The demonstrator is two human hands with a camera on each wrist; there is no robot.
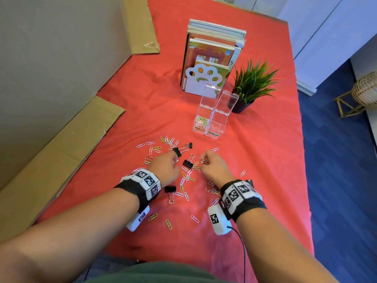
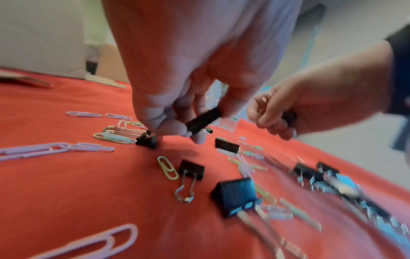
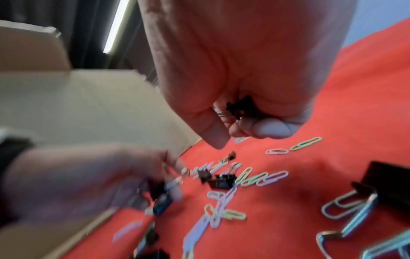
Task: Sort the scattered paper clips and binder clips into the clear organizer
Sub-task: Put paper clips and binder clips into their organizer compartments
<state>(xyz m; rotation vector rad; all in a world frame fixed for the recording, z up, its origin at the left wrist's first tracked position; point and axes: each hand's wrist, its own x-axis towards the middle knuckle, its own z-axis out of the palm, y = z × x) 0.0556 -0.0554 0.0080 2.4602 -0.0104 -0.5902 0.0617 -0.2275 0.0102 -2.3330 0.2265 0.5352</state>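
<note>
Coloured paper clips (image 1: 184, 180) and black binder clips (image 1: 187, 164) lie scattered on the red cloth in front of the clear organizer (image 1: 213, 130). Both organizer lids stand open, and its left compartment holds paper clips (image 1: 202, 120). My left hand (image 1: 174, 158) pinches a black binder clip (image 2: 203, 120) just above the cloth. My right hand (image 1: 204, 160) is curled round a black binder clip (image 3: 240, 106), whose wire handles stick out of the fist. Another loose binder clip (image 1: 170, 188) lies near my left wrist.
Behind the organizer stand books in a white paw-shaped bookend (image 1: 206, 78) and a potted plant (image 1: 251, 84). Cardboard sheets (image 1: 61, 139) line the left side. The table's right edge (image 1: 304, 160) drops to a blue floor.
</note>
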